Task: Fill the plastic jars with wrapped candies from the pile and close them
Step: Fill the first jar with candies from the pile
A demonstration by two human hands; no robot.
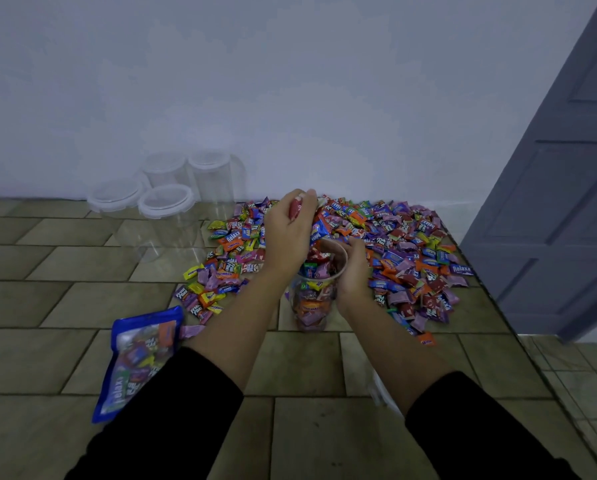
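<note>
A clear plastic jar (312, 306), open on top and nearly full of wrapped candies, stands on the tiled floor in front of a wide candy pile (404, 247). My right hand (354, 271) grips the jar's rim from the right side. Above and behind the jar's mouth, my left hand (290, 230) holds a fistful of candies, red and blue wrappers showing between its fingers. Part of the jar's mouth is hidden behind my left wrist.
Several empty clear jars with lids on (167, 206) stand against the white wall at the back left. A blue candy bag (136, 358) lies on the floor by my left forearm. A grey door (560, 188) rises at the right. A white lid-like object (382, 389) shows beside my right forearm.
</note>
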